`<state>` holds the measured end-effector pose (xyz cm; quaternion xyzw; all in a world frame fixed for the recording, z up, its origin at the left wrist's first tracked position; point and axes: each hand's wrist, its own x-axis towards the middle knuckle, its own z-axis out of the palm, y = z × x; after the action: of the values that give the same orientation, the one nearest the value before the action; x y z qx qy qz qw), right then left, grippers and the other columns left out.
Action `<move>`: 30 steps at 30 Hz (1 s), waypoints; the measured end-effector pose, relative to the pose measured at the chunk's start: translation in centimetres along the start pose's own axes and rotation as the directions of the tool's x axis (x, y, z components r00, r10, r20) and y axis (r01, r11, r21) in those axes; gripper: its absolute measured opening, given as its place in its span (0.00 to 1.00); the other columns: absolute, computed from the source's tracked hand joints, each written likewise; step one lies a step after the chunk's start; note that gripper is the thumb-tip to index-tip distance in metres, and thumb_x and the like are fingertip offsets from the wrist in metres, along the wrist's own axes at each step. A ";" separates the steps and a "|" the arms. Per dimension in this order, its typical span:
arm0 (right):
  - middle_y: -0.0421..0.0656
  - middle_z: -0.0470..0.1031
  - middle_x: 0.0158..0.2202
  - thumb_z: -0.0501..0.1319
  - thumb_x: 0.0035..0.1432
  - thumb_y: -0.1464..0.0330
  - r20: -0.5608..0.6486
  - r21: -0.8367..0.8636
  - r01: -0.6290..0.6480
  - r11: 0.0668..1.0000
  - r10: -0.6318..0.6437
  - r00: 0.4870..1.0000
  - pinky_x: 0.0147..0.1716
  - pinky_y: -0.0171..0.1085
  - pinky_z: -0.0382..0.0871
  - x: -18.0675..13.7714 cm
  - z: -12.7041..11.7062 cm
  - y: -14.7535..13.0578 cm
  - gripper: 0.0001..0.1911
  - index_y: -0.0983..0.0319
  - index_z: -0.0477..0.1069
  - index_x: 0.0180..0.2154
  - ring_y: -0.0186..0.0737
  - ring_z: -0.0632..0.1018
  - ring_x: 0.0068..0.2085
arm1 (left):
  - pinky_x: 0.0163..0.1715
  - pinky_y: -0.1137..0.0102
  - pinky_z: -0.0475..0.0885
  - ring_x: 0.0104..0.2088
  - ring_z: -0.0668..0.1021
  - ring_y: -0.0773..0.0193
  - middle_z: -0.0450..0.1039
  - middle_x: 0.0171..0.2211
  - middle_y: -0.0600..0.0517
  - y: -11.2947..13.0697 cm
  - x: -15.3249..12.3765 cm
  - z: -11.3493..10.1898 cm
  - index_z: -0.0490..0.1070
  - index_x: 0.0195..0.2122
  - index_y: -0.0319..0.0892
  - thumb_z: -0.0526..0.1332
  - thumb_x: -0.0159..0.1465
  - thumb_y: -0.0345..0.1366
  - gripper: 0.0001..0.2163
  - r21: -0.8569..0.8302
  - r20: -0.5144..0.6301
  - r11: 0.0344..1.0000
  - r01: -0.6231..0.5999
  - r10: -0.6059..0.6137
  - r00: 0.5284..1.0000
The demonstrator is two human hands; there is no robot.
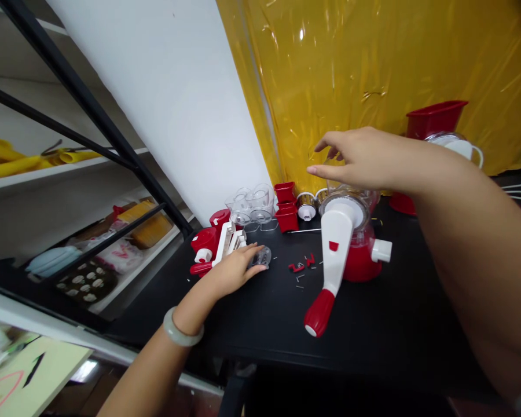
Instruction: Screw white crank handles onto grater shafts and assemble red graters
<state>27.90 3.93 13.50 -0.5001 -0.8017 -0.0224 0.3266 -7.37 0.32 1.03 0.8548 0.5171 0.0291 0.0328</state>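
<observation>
My left hand (235, 269) is at the left of the black table, thumb and fingers closed around the edges of a small clear plastic disc (264, 256). Beside it lie red and white plastic parts (224, 242). My right hand (356, 155) is over the top of a hand-crank rotary grater (359, 260), thumb and fingers apart. A clear upright part of the grater shows faintly under that palm; whether the hand touches it, I cannot tell. The grater's white crank (336, 243) points down to a red handle knob (319, 313).
Small screws and red pieces (296, 267) lie mid-table. Behind them stand clear cups (260, 202), red plastic boxes (287, 216) and a metal grating drum (306, 205). Another grater with a red hopper (434, 121) stands back right. A black-framed shelf (125, 156) is at left.
</observation>
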 end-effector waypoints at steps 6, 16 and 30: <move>0.58 0.81 0.54 0.59 0.61 0.44 0.018 -0.036 -0.020 0.999 0.021 1.000 0.50 0.61 0.74 -0.1 -0.2 -0.6 0.37 0.61 0.74 0.62 0.65 0.81 0.52 | 0.68 0.53 0.66 0.67 0.73 0.48 0.69 0.68 0.38 -1.7 0.4 -0.3 0.62 0.70 0.41 0.67 0.66 0.47 0.34 -0.084 0.022 0.996 -0.019 0.021 1.000; 0.54 0.81 0.53 0.60 0.60 0.42 0.010 0.004 0.000 1.000 0.000 1.000 0.52 0.61 0.74 0.0 -0.1 -0.1 0.36 0.57 0.74 0.61 0.64 0.81 0.53 | 0.65 0.51 0.68 0.64 0.74 0.47 0.71 0.63 0.38 -2.9 0.4 -0.8 0.63 0.69 0.44 0.67 0.65 0.46 0.32 -0.141 -0.045 0.990 -0.021 0.014 0.999; 0.56 0.81 0.53 0.60 0.61 0.43 0.019 -0.036 -0.026 0.999 0.027 0.999 0.50 0.60 0.75 -0.1 -0.2 -0.6 0.36 0.58 0.74 0.62 0.65 0.81 0.52 | 0.66 0.50 0.67 0.65 0.73 0.48 0.70 0.65 0.38 -3.8 -0.1 -1.3 0.64 0.68 0.44 0.65 0.68 0.45 0.29 -0.089 -0.035 0.996 0.005 -0.009 0.999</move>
<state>27.59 3.45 13.77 -0.5165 -0.7976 -0.0278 0.3102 -10.86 2.04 1.96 0.8501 0.5188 0.0668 0.0616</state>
